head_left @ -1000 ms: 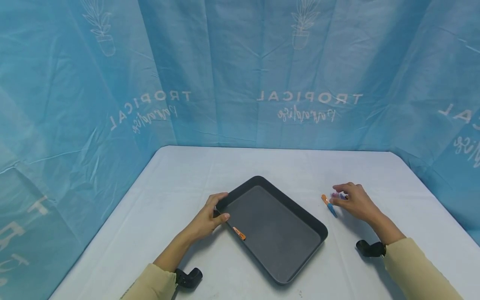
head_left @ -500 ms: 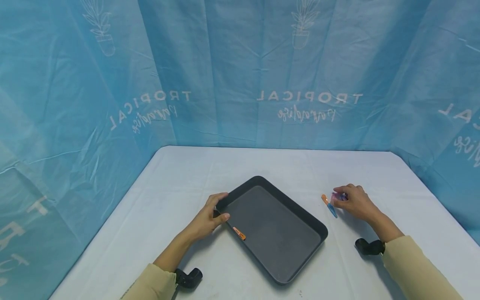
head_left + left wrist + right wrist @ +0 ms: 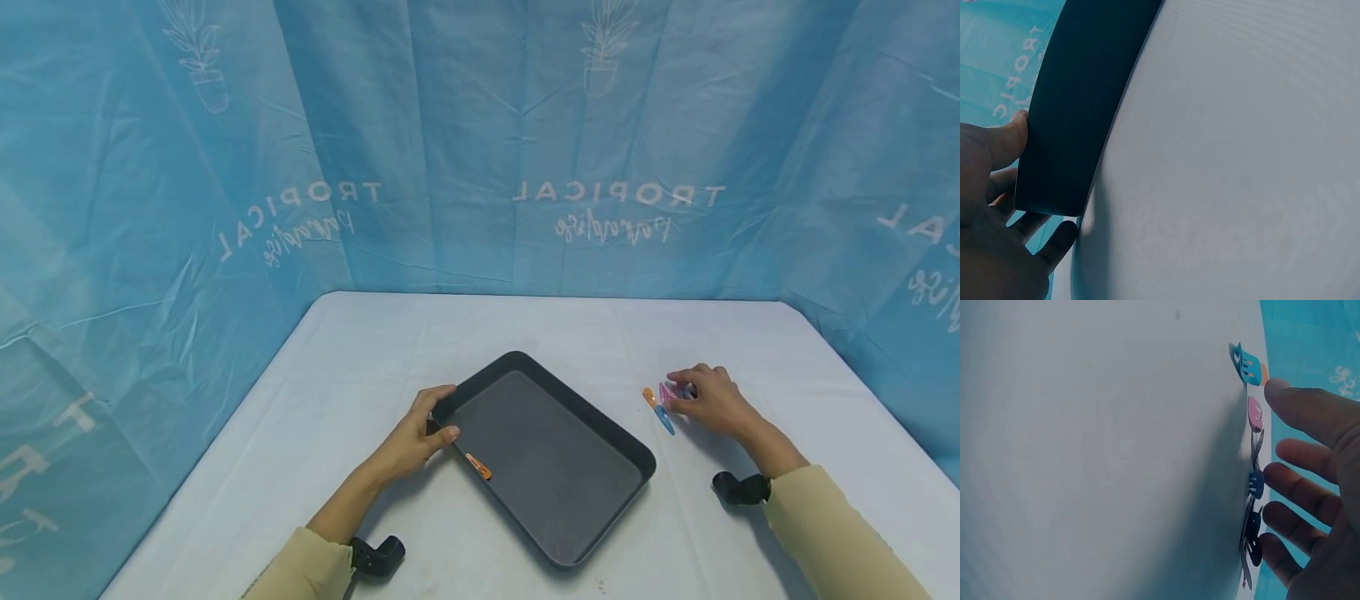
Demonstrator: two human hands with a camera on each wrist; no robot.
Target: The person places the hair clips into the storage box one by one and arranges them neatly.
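My left hand (image 3: 416,437) grips the left corner of a dark grey baking tray (image 3: 555,475), thumb over the rim and fingers outside. An orange hair clip (image 3: 478,467) lies at the tray's left side. To the right of the tray, my right hand (image 3: 708,402) hovers over a small group of hair clips, thumb and fingers spread apart. A pink hair clip (image 3: 666,393) shows by the fingertips. Beside it lie an orange clip (image 3: 648,397) and a blue clip (image 3: 664,421). In the right wrist view, a dark blue clip (image 3: 1256,484) and a black clip (image 3: 1254,544) lie near the fingers.
A white cloth (image 3: 375,358) covers the table. Blue printed curtains (image 3: 465,167) surround its back and sides. Black wrist cameras, left (image 3: 378,556) and right (image 3: 740,489), sit at both wrists.
Under the right fingers, the pink clip has shifted slightly and shows more plainly, while that hand has barely moved. The left hand and the tray stay still.
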